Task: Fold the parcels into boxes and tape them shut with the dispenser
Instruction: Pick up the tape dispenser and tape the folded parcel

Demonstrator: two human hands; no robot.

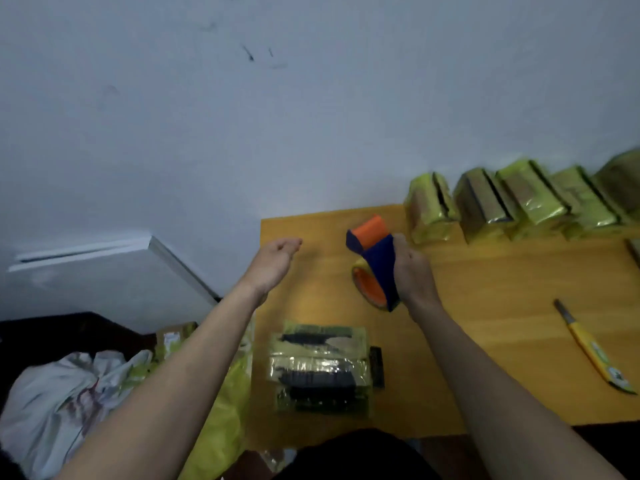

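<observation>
My arms are showing bare from elbow to wrist, with no sleeves covering them. My left hand [277, 259] and right hand [414, 271] are wearing no gloves, rings, or watch. Dark clothing is covering my lap.

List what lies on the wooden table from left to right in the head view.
Left hand → taped parcel → tape dispenser held by the right hand → yellow knife. The wrapped parcels at the back overlap, so they are omitted.

One tape dispenser [375, 265], one utility knife [592, 348], six taped parcels (five [431, 211] along the wall, one [320, 367] near).
</observation>
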